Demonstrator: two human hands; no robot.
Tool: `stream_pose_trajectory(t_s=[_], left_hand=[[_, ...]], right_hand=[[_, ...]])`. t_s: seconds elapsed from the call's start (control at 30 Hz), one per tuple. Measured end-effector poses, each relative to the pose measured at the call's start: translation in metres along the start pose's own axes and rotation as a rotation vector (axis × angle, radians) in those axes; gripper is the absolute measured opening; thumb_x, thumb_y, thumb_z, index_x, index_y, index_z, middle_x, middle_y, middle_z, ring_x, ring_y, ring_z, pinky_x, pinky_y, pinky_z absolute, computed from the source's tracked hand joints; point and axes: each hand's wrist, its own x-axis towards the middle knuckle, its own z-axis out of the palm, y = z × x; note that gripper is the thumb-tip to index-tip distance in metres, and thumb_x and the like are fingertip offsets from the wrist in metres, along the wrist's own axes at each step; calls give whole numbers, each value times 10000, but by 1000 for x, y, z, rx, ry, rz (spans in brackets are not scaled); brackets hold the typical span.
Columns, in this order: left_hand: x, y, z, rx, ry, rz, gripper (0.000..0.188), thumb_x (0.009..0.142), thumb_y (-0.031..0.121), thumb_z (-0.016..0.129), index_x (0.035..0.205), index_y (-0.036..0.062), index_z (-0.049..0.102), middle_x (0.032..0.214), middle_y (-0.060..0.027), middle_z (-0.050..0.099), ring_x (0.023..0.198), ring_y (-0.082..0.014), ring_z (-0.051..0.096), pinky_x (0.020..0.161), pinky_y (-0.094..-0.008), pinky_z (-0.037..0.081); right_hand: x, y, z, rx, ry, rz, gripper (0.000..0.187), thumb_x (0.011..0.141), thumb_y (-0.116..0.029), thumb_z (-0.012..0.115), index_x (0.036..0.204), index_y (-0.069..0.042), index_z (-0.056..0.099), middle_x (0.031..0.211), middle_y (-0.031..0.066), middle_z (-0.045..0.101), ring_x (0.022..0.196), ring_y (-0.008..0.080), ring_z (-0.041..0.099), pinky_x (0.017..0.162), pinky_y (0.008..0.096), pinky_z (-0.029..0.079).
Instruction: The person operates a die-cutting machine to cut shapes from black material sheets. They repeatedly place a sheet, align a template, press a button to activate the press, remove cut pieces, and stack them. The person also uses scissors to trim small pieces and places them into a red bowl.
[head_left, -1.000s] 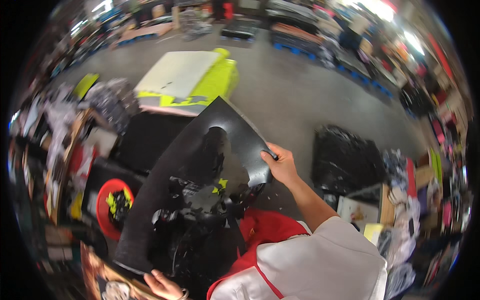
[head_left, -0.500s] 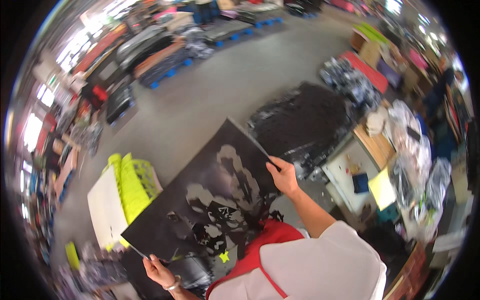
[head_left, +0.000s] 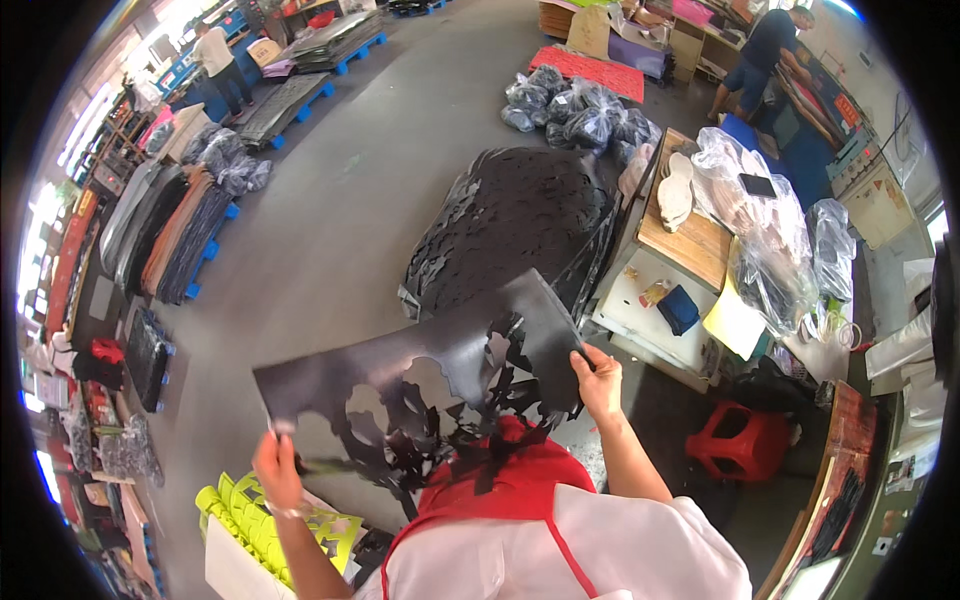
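Both my hands hold a black sheet (head_left: 440, 345) full of cut-out holes, its near part hanging in ragged strips against my red apron (head_left: 530, 468). My left hand (head_left: 277, 468) is closed on the sheet's left edge. At the right edge, my right hand (head_left: 598, 382) pinches it between thumb and fingers. Just beyond the sheet lies a large pile of black cut-out sheets (head_left: 510, 220), partly wrapped in plastic. Below my left hand are bright yellow-green sheets with holes (head_left: 250, 520), beside a white board (head_left: 235, 562).
To the right stands a worktable (head_left: 690, 240) bearing shoe-shaped pieces (head_left: 675, 192) and plastic bags. A red stool (head_left: 740, 440) is under its near side. Black plastic bags (head_left: 590, 115) lie beyond the pile. Sheet stacks on blue pallets (head_left: 175, 225) line the left. One person (head_left: 760, 55) stands far right, another (head_left: 217, 60) far left.
The view has turned right, so the surroundings sit further left. The sheet has swung from a steep slant to nearly level and buckles more. My left hand has risen; both hands keep their hold.
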Motion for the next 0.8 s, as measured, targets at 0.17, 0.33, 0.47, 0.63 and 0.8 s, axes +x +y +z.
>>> stream_pose_trajectory(t_s=[0.17,0.33,0.47,0.63,0.8], left_hand=[[189,67,52,30,-157,283,188,994,130,567,1000,-46,633,766,38,516,722,-64,441,636,-238,404],[403,192,194,125,8,499,432,945,313,666,1274,40,610,1022,-98,737,983,-170,676,857,-288,511],[441,194,307,10,17,353,519,927,343,671,1347,77,525,1148,-147,697,1035,-224,674,885,-346,520],[239,3,368,302,-552,231,277,936,207,527,1159,56,591,1017,-211,658,931,-370,643,830,-459,518],[-90,-137,252,653,-1415,-669,358,917,234,529,1243,132,638,1207,-209,647,1144,-393,608,971,-472,484]], right_hand=[[62,-15,-31,165,196,-72,252,926,-63,684,1165,15,697,1005,20,713,876,69,609,806,236,504],[260,-43,-57,60,425,-278,422,944,-196,686,1270,59,604,1053,63,674,937,114,593,841,238,482],[382,-2,-58,-460,552,-236,806,892,-380,726,1467,57,365,1169,209,650,971,259,633,906,340,486],[283,152,-11,-960,-237,-132,247,862,-265,599,916,-24,599,906,201,653,891,410,651,763,485,519],[109,230,-14,-1044,-1050,252,532,811,-485,702,1185,-106,692,1099,156,706,1025,323,672,926,418,514]])
